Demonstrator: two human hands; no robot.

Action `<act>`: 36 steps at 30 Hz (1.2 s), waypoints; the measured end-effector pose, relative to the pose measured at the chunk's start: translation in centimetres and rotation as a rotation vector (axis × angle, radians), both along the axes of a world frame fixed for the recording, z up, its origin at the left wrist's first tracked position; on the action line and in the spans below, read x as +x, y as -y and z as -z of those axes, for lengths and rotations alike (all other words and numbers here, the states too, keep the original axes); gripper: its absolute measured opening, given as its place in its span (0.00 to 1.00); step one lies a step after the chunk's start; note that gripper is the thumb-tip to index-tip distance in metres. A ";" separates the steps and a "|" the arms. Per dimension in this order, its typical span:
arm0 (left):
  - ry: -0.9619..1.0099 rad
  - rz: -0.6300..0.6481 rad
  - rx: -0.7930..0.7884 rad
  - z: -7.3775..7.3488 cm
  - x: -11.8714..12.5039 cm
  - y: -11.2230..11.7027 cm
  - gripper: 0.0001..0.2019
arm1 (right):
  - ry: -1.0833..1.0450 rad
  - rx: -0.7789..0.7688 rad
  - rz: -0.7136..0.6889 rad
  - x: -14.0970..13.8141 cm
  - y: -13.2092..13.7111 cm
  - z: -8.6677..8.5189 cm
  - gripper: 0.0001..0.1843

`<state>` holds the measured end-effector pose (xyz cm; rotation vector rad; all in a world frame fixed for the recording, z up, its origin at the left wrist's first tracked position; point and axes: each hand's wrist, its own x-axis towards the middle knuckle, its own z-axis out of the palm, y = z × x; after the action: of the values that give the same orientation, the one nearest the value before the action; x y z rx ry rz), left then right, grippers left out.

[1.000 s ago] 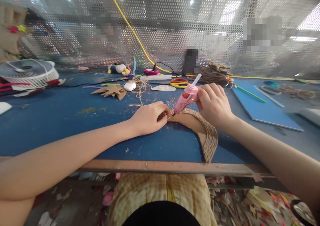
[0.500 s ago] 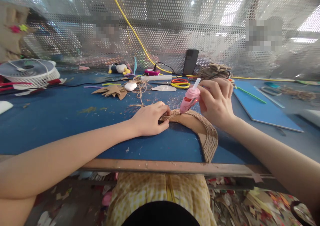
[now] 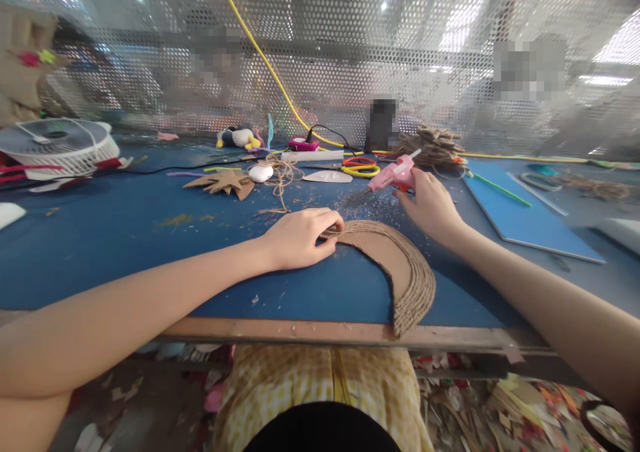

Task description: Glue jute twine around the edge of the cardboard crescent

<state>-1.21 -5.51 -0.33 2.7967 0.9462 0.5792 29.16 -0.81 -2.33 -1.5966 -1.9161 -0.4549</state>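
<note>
My left hand (image 3: pixel 305 239) is closed on the left tip of a curved cardboard piece (image 3: pixel 385 249), pinching it with the fingertips. Rows of jute twine (image 3: pixel 423 275) cover the outer part of this crescent, while its inner part is bare cardboard. It lies on the blue table top, its lower tip at the front edge. Beyond the curve, my right hand (image 3: pixel 435 205) has its fingers around the handle end of a pink hot glue gun (image 3: pixel 393 173). The gun is tilted low near the table, its nozzle pointing left and a white glue stick showing at its back.
Behind the work lie orange and yellow pliers (image 3: pixel 361 167), loose twine (image 3: pixel 281 179), a white case (image 3: pixel 261 172) and a cut cardboard shape (image 3: pixel 223 183). A white fan (image 3: pixel 57 145) stands left, a blue board (image 3: pixel 530 212) right. Perforated metal mesh (image 3: pixel 320 52) rises behind.
My right hand has moved the glue gun off the cardboard curve, back and lower toward the table. The curve's lower end has swung slightly left and nearer; my left hand keeps its hold.
</note>
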 end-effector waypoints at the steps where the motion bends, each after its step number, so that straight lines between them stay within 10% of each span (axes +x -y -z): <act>1: 0.005 0.003 0.002 0.1 0.0 0.0 0.09 | 0.012 -0.046 0.012 0.2 -0.2 0.2 0.20; 11: 0.015 0.025 0.023 0.2 -0.1 -0.3 0.09 | 0.062 0.021 -0.074 -0.6 0.7 -0.6 0.18; 16: 0.001 0.056 0.042 0.2 0.0 -0.3 0.10 | 0.076 -0.020 -0.645 -2.2 2.7 -2.5 0.14; 21: -0.047 0.061 0.033 0.0 -0.1 -0.4 0.12 | 0.195 -0.136 -0.922 -3.5 4.1 -3.0 0.16; 36: -0.188 0.079 0.127 -0.4 -0.3 -0.6 0.12 | 0.463 -0.148 -0.888 -3.8 4.8 -3.6 0.22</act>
<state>-1.55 -4.90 0.11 3.0303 0.8533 0.3833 25.37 -5.58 1.26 -0.5863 -2.8006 -0.3044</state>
